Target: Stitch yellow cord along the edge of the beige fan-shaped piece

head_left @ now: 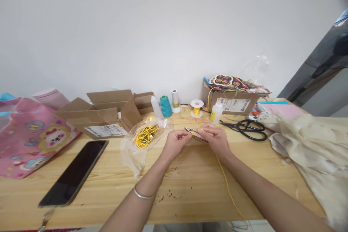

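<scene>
Over the middle of the wooden table [190, 185], my left hand [175, 142] and my right hand [216, 138] are both closed in a pinch. Between them they hold a small flat patterned piece [193, 132] and a yellow cord [227, 186]. The cord runs from my fingers down past my right forearm and off the table's front edge. A silver bangle [143, 194] sits on my left wrist. Just left of my left hand lies a clear plastic bag [141, 139] with coiled yellow cord inside.
A dark phone [74, 172] lies at the left front, beside a pink printed bag [27, 136]. Open cardboard boxes [108, 114], thread spools [165, 106], a small glue bottle [216, 112] and black scissors [248, 128] line the back. Cream fabric [312, 148] covers the right side.
</scene>
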`<state>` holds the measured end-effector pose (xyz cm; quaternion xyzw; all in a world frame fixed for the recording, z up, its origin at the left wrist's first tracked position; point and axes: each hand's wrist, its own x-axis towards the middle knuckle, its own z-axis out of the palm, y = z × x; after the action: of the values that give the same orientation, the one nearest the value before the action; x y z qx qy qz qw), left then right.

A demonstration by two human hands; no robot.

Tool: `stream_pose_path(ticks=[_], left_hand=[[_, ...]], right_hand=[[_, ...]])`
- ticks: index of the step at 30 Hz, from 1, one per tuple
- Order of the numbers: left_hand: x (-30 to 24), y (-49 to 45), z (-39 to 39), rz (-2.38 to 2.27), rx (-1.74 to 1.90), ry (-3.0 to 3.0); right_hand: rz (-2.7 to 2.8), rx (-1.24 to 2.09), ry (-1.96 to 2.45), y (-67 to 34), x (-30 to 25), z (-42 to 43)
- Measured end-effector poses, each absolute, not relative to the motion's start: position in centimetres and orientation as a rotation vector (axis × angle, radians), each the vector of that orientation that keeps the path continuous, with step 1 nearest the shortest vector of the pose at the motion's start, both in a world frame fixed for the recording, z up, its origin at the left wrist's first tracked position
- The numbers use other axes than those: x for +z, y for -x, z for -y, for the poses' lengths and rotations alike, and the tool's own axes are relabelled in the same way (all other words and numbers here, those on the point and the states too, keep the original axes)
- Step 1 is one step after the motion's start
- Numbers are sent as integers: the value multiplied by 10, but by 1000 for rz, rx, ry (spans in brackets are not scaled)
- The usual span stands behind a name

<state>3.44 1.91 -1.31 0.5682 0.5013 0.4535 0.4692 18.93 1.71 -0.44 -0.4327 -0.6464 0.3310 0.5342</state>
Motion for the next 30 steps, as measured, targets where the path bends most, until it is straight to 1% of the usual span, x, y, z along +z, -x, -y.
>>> stream_pose_path(ticks=[5,8,13,26,30], left_hand=[[-8,-37,-17,-1206,1088,-1372],[-4,-39,-15,-1143,1117,-1375],[-6,-39,-16,-1169,1128,-1357],[-10,-38,-18,-1205,1100,-1382],[-11,-38,-18,-1206,1095,-1389]], right_hand=[[1395,913,1100,-189,-5,-19],[1342,978,1098,-189,-6,-19],[1273,1062,1083,-189,-7,-19],[1018,1161,1056,-189,0,-19],[1015,1193,1073,-191,-2,-20]])
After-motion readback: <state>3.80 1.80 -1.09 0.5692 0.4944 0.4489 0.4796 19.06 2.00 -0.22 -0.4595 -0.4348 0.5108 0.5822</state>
